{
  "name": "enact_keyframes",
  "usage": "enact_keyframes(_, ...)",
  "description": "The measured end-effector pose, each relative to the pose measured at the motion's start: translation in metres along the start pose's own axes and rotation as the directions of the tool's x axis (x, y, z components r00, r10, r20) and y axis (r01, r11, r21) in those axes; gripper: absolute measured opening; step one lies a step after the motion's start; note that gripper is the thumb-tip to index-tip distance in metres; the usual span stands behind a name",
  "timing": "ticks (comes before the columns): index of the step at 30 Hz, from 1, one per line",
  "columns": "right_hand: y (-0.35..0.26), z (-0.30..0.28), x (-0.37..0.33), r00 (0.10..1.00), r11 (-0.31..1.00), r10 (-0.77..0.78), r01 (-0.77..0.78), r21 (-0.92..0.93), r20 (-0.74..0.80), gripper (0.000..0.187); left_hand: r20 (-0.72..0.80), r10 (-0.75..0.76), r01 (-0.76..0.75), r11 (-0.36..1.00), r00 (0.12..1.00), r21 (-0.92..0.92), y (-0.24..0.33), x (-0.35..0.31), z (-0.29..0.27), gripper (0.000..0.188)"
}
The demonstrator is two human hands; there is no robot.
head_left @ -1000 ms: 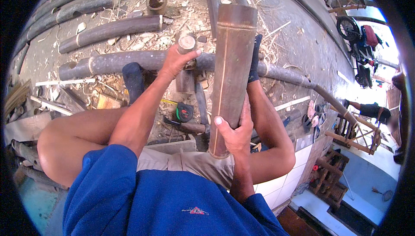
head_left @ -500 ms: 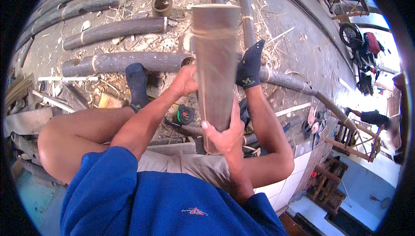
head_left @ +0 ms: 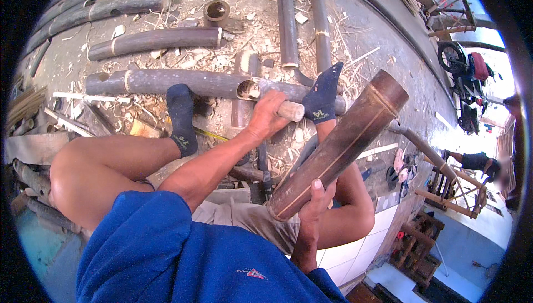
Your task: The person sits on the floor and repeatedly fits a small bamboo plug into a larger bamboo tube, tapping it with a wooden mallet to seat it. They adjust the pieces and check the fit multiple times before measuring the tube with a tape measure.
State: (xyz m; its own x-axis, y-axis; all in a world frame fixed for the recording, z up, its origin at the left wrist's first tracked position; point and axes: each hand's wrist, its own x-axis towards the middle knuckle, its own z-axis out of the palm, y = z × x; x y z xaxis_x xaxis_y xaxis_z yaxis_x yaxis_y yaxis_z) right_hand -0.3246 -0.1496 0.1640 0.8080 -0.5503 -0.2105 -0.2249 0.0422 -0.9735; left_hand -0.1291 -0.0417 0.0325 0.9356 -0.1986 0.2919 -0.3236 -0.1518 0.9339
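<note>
A thick dark bamboo tube leans up to the right across my right shin, its lower end by my shorts. My right hand is closed round its lower part, thumb on top. My left hand is closed on a short round wooden stick, whose pale blunt end points right; the rest of the stick is hidden in the hand. Just beyond that hand lies a long bamboo pole with a hole cut in it. My socked feet rest on or against this pole.
Several bamboo lengths lie farther off, with a short bamboo ring among scattered shavings. Two more lengths point away from me. At right are a wooden frame, another person and a motorbike.
The bamboo tube has swung from upright in front of me to a rightward tilt, in my right hand. My left hand has moved right and forward, away from the tube, and the stick now shows.
</note>
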Motion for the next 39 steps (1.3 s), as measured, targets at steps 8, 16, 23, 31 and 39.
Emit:
enact_keyframes(8,-0.001,0.042,0.003,0.961,0.963,-0.267,0.263,0.057,0.072,0.073,0.087,-0.026,0.035,0.994,0.996,-0.099,-0.041,-0.012,-0.01,0.042)
enact_keyframes(16,-0.002,0.054,0.009,0.989,0.978,-0.038,0.066,-0.199,0.144,0.057,0.12,0.143,-0.137,0.989,0.982,-0.056,-0.062,-0.02,-0.014,0.037)
enact_keyframes(23,0.015,0.064,0.009,0.958,0.903,0.158,-0.042,-0.428,0.239,0.063,0.194,0.194,-0.136,0.951,0.962,-0.277,-0.069,-0.018,-0.016,0.034)
enact_keyframes(31,0.023,0.028,-0.003,0.991,0.969,0.02,0.014,-0.248,0.134,0.081,-0.233,-0.171,0.075,0.925,0.957,-0.372,-0.034,0.033,-0.025,0.035)
enact_keyframes(39,0.013,0.013,-0.01,0.996,0.995,-0.087,0.087,-0.041,0.015,0.087,0.1,0.111,-0.11,0.994,0.989,-0.013,-0.044,-0.023,-0.005,0.047)
